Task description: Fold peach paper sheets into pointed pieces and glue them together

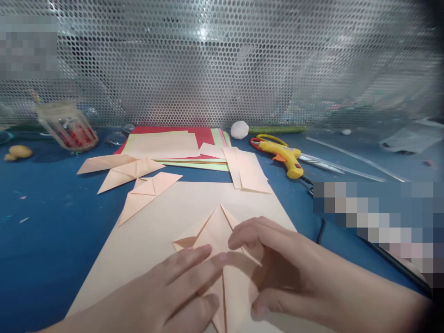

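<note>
A peach folded paper point(215, 231) lies on a large cream sheet point(114, 277), its point turned away from me and a crease running down its middle. My left hand point(183, 286) rests on its left part, fingers stretched out and spread. Over its right side my right hand point(277, 259) is curved, with thumb and fingers apart and nothing visible between them; whether the fingertips touch the paper I cannot tell. The lower part of the folded paper is partly hidden by my left hand. Folded peach pieces point(147, 187) lie at the sheet's upper left.
Behind the sheet lies a stack of coloured papers point(204, 134), with peach strips point(251, 169) at its right. A yellow glue gun point(286, 155) lies by scissors point(317, 163). At the back are a tilted jar point(71, 127), a white ball point(239, 130) and a perforated metal screen point(180, 60).
</note>
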The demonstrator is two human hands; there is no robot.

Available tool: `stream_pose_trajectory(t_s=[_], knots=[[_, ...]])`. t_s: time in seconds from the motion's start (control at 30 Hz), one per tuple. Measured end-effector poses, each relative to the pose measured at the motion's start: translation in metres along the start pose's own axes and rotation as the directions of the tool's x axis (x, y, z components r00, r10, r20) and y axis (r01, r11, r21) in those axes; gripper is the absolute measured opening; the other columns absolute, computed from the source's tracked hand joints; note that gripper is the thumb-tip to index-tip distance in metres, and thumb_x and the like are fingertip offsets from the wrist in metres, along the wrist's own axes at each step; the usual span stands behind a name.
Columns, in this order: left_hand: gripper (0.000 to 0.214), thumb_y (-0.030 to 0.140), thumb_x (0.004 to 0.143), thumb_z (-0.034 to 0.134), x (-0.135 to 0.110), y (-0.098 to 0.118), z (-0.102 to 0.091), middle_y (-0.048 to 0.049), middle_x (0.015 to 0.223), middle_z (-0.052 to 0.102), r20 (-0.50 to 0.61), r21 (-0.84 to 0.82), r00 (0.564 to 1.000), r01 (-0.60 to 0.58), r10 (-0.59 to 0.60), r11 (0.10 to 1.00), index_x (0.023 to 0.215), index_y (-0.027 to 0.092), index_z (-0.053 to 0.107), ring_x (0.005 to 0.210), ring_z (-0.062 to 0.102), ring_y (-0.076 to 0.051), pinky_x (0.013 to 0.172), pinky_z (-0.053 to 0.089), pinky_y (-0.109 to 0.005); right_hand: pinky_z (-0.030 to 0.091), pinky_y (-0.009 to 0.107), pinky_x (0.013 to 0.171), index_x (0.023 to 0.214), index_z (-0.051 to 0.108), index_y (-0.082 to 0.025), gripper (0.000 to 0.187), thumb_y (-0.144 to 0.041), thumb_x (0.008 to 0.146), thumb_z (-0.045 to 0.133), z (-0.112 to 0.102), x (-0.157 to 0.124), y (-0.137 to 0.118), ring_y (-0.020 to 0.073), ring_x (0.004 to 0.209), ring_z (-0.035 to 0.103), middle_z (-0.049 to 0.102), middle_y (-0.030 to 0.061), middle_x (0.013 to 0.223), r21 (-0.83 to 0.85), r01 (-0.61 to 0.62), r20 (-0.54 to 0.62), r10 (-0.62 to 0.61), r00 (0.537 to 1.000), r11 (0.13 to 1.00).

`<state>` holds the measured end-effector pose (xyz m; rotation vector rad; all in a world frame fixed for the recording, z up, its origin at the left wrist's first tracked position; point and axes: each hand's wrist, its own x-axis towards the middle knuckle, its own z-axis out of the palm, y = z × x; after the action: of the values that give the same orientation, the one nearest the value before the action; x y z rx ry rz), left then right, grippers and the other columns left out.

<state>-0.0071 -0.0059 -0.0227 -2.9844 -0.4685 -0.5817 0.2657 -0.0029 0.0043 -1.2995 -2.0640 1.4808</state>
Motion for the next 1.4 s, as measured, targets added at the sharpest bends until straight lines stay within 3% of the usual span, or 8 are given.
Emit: stream_pose_trajectory(t_s=[0.1, 0.23, 0.43, 0.6, 0.83, 1.13, 1.23, 1.4], knots=[[0.023, 0.019, 0.106, 0.047, -0.002, 0.000, 0.001, -0.0073, 0.135, 0.066, -0.047, 0.011, 0.999, 0.019, -0.019, 1.000, 0.111, 0.014, 0.069, 0.134, 0.053, -0.020, 0.118, 0.028, -0.035, 0.054, 0.024, 0.084, 0.131, 0.052, -0.040, 0.057, -0.021, 0.083, 0.077, 0.001, -0.002, 0.003, 0.0126, 0.091, 0.064, 0.055, -0.0017, 0.120, -0.047, 0.021, 0.001, -0.021, 1.000, 0.999], [0.021, 0.016, 0.104, 0.048, -0.001, 0.001, 0.001, -0.0048, 0.130, 0.068, -0.039, 0.002, 0.998, 0.049, -0.049, 0.999, 0.111, 0.017, 0.068, 0.132, 0.055, -0.020, 0.118, 0.032, -0.035, 0.057, 0.023, 0.073, 0.139, 0.046, -0.043, 0.063, -0.018, 0.088, 0.071, 0.002, -0.003, 0.006, 0.0086, 0.073, 0.067, 0.054, -0.0006, 0.118, 0.034, 0.023, 0.039, -0.025, 0.999, 0.999], [0.021, 0.017, 0.105, 0.049, 0.001, 0.003, 0.004, -0.0021, 0.109, 0.073, -0.112, 0.037, 0.990, 0.091, -0.086, 0.995, 0.106, 0.020, 0.070, 0.113, 0.066, -0.015, 0.118, 0.033, -0.031, 0.053, 0.025, 0.086, 0.097, 0.072, -0.025, 0.018, -0.010, 0.088, 0.070, -0.009, -0.002, -0.004, 0.0165, 0.099, 0.064, 0.063, 0.0028, 0.100, -0.115, 0.203, 0.140, -0.187, 0.972, 0.972], [0.015, 0.014, 0.098, 0.060, -0.010, 0.007, 0.016, -0.0070, 0.111, 0.072, -0.199, 0.159, 0.980, 0.023, 0.009, 0.987, 0.111, 0.016, 0.067, 0.121, 0.061, -0.020, 0.122, 0.025, -0.040, 0.054, 0.026, 0.085, 0.092, 0.075, -0.023, 0.025, -0.001, 0.085, 0.065, -0.016, -0.003, -0.004, 0.0176, 0.099, 0.065, 0.066, 0.0051, 0.096, -0.181, 0.287, 0.193, -0.252, 0.948, 0.941], [0.034, 0.004, 0.098, 0.038, -0.020, 0.010, 0.017, -0.0111, 0.114, 0.071, -0.215, 0.299, 0.976, 0.095, -0.030, 0.950, 0.116, 0.010, 0.065, 0.131, 0.054, -0.023, 0.122, 0.025, -0.037, 0.053, 0.026, 0.082, 0.092, 0.077, -0.021, 0.013, -0.017, 0.095, 0.065, -0.019, 0.002, -0.002, 0.0152, 0.089, 0.066, 0.069, 0.0063, 0.091, -0.276, 0.445, 0.139, -0.423, 0.895, 0.852], [0.027, 0.006, 0.098, 0.045, -0.005, 0.007, 0.010, -0.0005, 0.097, 0.075, -0.268, 0.210, 0.963, 0.014, 0.044, 0.978, 0.101, 0.016, 0.070, 0.101, 0.066, -0.015, 0.122, 0.025, -0.031, 0.051, 0.025, 0.073, 0.088, 0.067, -0.019, 0.021, -0.033, 0.101, 0.057, -0.010, 0.006, 0.007, 0.0159, 0.083, 0.063, 0.065, 0.0061, 0.090, -0.211, 0.304, 0.023, -0.306, 0.952, 0.929], [0.032, 0.008, 0.103, 0.042, 0.000, 0.005, 0.013, 0.0053, 0.095, 0.075, -0.209, 0.079, 0.975, -0.065, 0.080, 0.995, 0.096, 0.021, 0.071, 0.103, 0.064, -0.010, 0.122, 0.020, -0.026, 0.048, 0.025, 0.066, 0.081, 0.061, -0.020, 0.024, -0.036, 0.099, 0.058, -0.006, 0.006, 0.003, 0.0147, 0.074, 0.058, 0.060, 0.0037, 0.085, -0.261, 0.205, -0.052, -0.225, 0.973, 0.943], [0.031, 0.011, 0.106, 0.041, 0.000, 0.006, 0.015, 0.0068, 0.099, 0.075, -0.200, 0.012, 0.979, -0.047, 0.049, 0.999, 0.099, 0.020, 0.070, 0.106, 0.063, -0.008, 0.122, 0.020, -0.024, 0.043, 0.023, 0.060, 0.074, 0.054, -0.021, 0.023, -0.029, 0.095, 0.061, 0.003, 0.005, -0.002, 0.0123, 0.067, 0.053, 0.055, 0.0004, 0.082, -0.313, 0.061, -0.127, -0.105, 0.986, 0.948]])
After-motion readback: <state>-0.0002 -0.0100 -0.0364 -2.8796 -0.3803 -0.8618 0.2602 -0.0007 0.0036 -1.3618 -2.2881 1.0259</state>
